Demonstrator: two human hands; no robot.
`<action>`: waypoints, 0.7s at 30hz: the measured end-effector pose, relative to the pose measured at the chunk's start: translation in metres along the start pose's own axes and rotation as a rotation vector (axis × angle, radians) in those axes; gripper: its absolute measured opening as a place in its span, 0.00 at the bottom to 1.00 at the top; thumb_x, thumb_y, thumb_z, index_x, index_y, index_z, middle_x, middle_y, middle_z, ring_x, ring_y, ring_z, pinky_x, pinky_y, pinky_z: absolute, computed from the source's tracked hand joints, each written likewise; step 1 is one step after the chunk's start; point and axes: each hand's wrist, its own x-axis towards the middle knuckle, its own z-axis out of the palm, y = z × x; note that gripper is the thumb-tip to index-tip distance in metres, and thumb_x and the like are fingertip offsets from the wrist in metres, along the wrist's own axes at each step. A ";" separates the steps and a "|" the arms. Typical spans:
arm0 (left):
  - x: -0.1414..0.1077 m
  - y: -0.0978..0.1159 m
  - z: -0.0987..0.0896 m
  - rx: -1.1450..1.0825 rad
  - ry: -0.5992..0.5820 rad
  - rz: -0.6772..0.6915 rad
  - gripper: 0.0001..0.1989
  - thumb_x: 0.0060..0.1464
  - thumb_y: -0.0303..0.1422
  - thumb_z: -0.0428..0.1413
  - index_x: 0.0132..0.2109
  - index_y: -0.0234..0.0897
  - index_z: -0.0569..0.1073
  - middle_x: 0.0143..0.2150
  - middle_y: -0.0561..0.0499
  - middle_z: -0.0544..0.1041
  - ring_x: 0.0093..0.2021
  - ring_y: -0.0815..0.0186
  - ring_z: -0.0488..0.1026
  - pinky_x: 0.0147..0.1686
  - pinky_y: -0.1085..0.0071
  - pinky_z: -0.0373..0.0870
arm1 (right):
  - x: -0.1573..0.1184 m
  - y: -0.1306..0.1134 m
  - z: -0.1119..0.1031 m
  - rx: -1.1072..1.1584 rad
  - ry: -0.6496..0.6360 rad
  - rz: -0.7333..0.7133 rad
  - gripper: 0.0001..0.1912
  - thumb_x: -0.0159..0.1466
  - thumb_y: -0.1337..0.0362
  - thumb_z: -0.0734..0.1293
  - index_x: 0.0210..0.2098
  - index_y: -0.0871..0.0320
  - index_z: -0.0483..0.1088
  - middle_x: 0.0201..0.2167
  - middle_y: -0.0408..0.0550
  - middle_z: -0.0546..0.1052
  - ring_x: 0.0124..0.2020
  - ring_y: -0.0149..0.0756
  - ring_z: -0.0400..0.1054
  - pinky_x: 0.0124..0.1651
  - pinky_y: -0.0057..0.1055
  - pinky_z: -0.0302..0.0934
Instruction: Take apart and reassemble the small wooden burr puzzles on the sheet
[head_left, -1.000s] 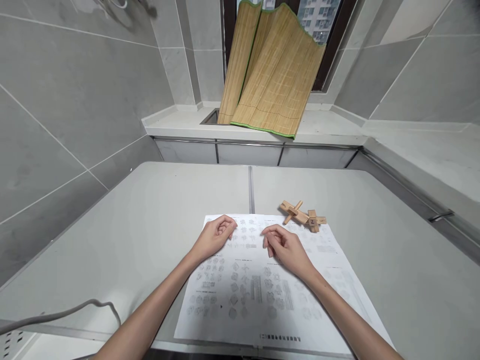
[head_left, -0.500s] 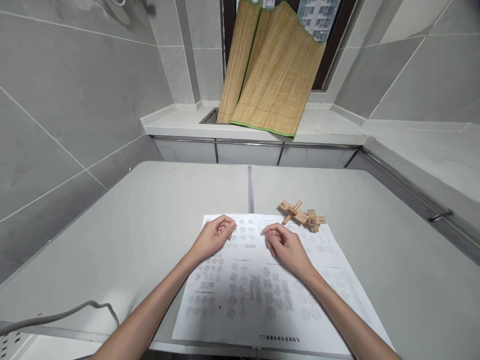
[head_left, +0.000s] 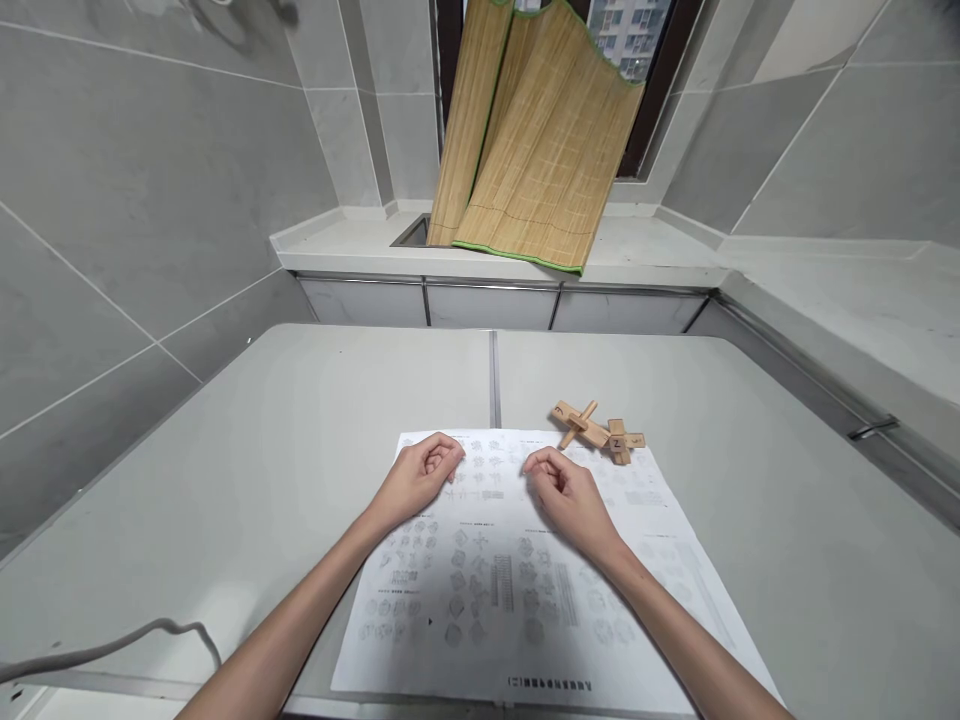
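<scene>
A large printed sheet of paper [head_left: 480, 655] lies flat on the table, covered with small grey diagrams and text that appears upside down. On the upper left part of it rests my left hand [head_left: 424, 472], its fingers curled in and nothing visible in them. My right hand [head_left: 570, 492] is loosely closed over the sheet's upper middle, also holding nothing that I can see. Just beyond it are notched wooden puzzle pieces: a longer assembly [head_left: 592, 430] with a stick crossing it, and a small cross-shaped one [head_left: 617, 443] marked with characters, at the paper's upper right corner.
The pale table [head_left: 375, 375] has a seam down its middle. A grey cable [head_left: 112, 640] runs along the lower left. Behind the table, a bamboo mat [head_left: 540, 160] with green edging leans on the white ledge [head_left: 352, 250] before a window. Tiled walls stand on both sides.
The whole view has shifted slightly, so things appear a little further left. Both hands keep the same curled pose, and the wooden pieces stay where they were on the table.
</scene>
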 end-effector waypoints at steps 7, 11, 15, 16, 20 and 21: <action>0.000 0.001 0.000 0.008 -0.006 0.002 0.20 0.65 0.51 0.54 0.40 0.38 0.75 0.28 0.53 0.72 0.29 0.66 0.67 0.31 0.71 0.63 | 0.003 -0.004 -0.019 0.140 0.236 -0.053 0.07 0.64 0.61 0.65 0.30 0.53 0.69 0.20 0.37 0.59 0.22 0.32 0.51 0.25 0.29 0.46; 0.000 -0.001 -0.001 0.014 -0.011 -0.001 0.19 0.66 0.50 0.54 0.41 0.38 0.76 0.28 0.53 0.73 0.29 0.66 0.67 0.30 0.72 0.62 | 0.010 -0.001 -0.038 0.311 0.474 -0.091 0.07 0.63 0.61 0.66 0.29 0.53 0.68 0.19 0.36 0.57 0.20 0.29 0.49 0.23 0.28 0.45; 0.001 -0.002 -0.001 0.013 -0.011 -0.002 0.19 0.65 0.50 0.54 0.40 0.38 0.76 0.28 0.53 0.73 0.29 0.67 0.67 0.31 0.72 0.63 | 0.014 0.004 -0.050 0.376 0.647 -0.117 0.06 0.61 0.61 0.67 0.29 0.54 0.68 0.21 0.36 0.59 0.20 0.27 0.50 0.21 0.26 0.45; 0.001 -0.002 -0.001 0.014 -0.012 -0.002 0.19 0.65 0.50 0.54 0.40 0.38 0.76 0.28 0.53 0.73 0.29 0.67 0.67 0.31 0.72 0.63 | 0.015 0.005 -0.053 0.381 0.678 -0.120 0.06 0.61 0.61 0.67 0.29 0.54 0.68 0.21 0.36 0.59 0.20 0.27 0.50 0.21 0.26 0.45; 0.001 -0.003 -0.001 0.026 -0.019 -0.001 0.19 0.66 0.51 0.54 0.41 0.39 0.76 0.28 0.53 0.73 0.29 0.67 0.67 0.31 0.72 0.62 | 0.017 0.008 -0.062 0.342 0.785 -0.132 0.04 0.62 0.62 0.66 0.31 0.54 0.68 0.21 0.34 0.58 0.21 0.28 0.53 0.23 0.25 0.50; 0.001 -0.003 -0.001 0.027 -0.018 0.000 0.19 0.66 0.50 0.54 0.41 0.39 0.76 0.28 0.53 0.73 0.29 0.67 0.67 0.31 0.72 0.62 | 0.018 0.010 -0.066 0.320 0.820 -0.142 0.03 0.62 0.62 0.66 0.31 0.53 0.68 0.21 0.35 0.58 0.21 0.28 0.54 0.24 0.26 0.51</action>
